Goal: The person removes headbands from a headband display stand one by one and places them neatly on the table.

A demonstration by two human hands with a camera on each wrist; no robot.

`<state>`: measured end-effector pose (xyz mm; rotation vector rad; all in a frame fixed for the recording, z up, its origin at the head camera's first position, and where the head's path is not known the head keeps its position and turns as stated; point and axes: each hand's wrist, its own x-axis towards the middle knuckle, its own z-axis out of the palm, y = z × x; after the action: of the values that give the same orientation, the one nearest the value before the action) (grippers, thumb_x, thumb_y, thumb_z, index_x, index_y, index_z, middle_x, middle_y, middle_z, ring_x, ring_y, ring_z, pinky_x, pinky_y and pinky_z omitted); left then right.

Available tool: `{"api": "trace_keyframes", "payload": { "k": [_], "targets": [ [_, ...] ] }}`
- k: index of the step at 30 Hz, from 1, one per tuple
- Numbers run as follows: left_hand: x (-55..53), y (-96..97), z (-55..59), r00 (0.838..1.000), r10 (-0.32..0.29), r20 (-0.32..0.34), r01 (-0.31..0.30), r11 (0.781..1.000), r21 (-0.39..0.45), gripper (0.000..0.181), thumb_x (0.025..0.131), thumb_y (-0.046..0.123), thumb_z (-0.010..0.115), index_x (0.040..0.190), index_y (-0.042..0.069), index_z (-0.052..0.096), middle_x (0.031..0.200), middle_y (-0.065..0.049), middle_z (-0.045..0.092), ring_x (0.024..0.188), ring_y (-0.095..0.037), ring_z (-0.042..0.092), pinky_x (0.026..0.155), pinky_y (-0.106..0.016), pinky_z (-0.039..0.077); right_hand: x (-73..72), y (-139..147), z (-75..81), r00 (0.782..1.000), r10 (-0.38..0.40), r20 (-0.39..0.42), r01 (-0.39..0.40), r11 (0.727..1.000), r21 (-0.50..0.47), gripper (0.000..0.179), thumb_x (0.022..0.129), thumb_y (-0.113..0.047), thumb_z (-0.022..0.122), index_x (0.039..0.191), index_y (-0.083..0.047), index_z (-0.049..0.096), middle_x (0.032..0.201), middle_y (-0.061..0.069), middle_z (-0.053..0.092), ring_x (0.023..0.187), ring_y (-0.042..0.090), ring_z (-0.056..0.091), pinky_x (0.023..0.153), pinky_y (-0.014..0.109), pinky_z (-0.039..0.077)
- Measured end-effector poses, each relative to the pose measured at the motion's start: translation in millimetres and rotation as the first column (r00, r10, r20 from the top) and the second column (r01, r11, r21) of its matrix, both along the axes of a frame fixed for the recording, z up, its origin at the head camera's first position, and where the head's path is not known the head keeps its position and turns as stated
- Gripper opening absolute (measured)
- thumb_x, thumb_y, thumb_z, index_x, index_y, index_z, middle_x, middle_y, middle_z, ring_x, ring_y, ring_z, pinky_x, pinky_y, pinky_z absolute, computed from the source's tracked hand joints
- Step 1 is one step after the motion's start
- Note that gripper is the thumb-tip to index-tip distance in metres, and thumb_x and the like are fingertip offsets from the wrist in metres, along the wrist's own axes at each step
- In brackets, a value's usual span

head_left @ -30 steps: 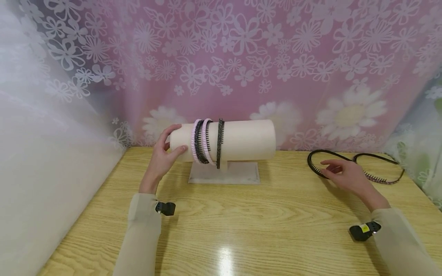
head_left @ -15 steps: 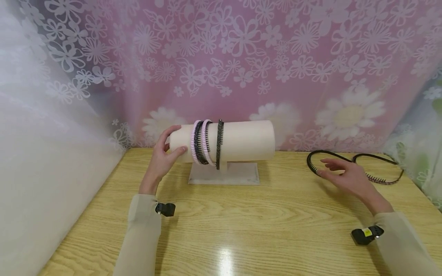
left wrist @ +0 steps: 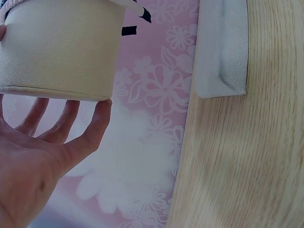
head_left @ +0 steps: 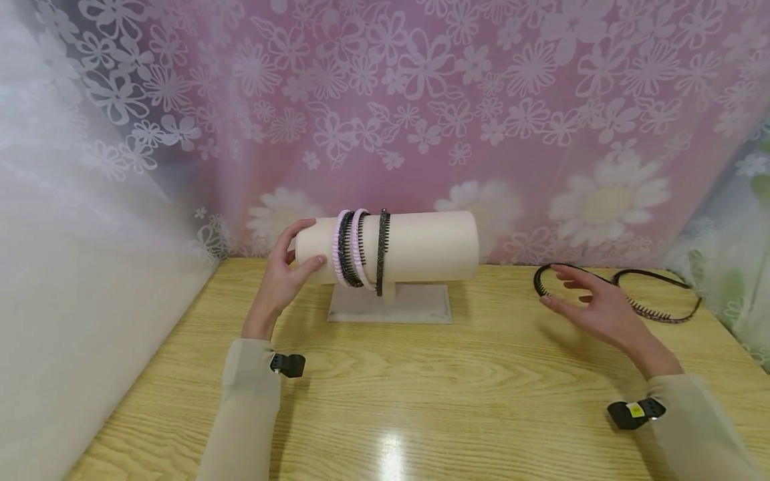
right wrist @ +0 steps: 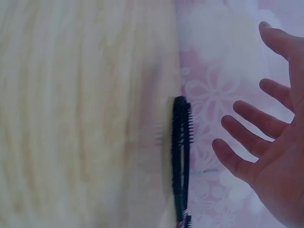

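My left hand (head_left: 279, 277) grips the left end of a cream padded roll (head_left: 433, 244), part of a headband display stand. In the left wrist view, fingertips press on the rim of the roll's end (left wrist: 61, 52). Two lilac headbands, one of them the left lilac headband (head_left: 337, 247), hug a dark toothed headband on the roll. A dark glittery toothed headband (head_left: 381, 257) sits apart to their right. My right hand (head_left: 601, 310) hovers with spread fingers over a black toothed headband (head_left: 537, 284), holding nothing; the right wrist view shows the gap between hand and headband (right wrist: 179, 142).
A second headband with a patterned band (head_left: 664, 318) lies at the far right, next to the black one. The stand's pale flat base (head_left: 418, 308) rests on the wooden table (head_left: 385, 381). A pink flowered curtain (head_left: 415, 120) hangs right behind.
My right hand has lifted slightly, and its thumb and fingers have spread wider. The left hand, the roll and its headbands have stayed in place.
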<state>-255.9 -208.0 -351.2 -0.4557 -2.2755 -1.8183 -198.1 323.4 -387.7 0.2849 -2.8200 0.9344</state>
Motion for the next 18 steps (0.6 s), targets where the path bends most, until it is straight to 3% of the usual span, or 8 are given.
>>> {"api": "trace_keyframes", "payload": {
  "k": [7, 18],
  "targets": [
    [-0.7, -0.4, -0.3, 1.000, -0.008, -0.007, 0.008, 1.000, -0.003, 0.062, 0.095, 0.015, 0.071, 0.151, 0.029, 0.047, 0.155, -0.003, 0.039, 0.115, -0.034, 0.061, 0.078, -0.038, 0.062, 3.3, -12.3, 11.8, 1.000, 0.027, 0.000, -0.027, 1.000, 0.011, 0.079, 0.095, -0.041, 0.072, 0.161, -0.017, 0.034, 0.150, 0.030, 0.047, 0.131, 0.050, 0.048, 0.096, 0.067, 0.044],
    [-1.2, -0.6, -0.7, 1.000, -0.001, -0.016, 0.001, 1.000, -0.002, 0.062, 0.095, 0.014, 0.071, 0.150, 0.029, 0.047, 0.153, -0.006, 0.040, 0.114, -0.036, 0.061, 0.074, -0.029, 0.061, 8.1, -36.6, 32.6, 0.993, 0.064, -0.100, -0.066, 0.998, -0.012, 0.085, 0.091, -0.031, 0.078, 0.161, -0.033, 0.031, 0.157, 0.021, 0.044, 0.136, 0.045, 0.046, 0.099, 0.066, 0.044]
  ]
}}
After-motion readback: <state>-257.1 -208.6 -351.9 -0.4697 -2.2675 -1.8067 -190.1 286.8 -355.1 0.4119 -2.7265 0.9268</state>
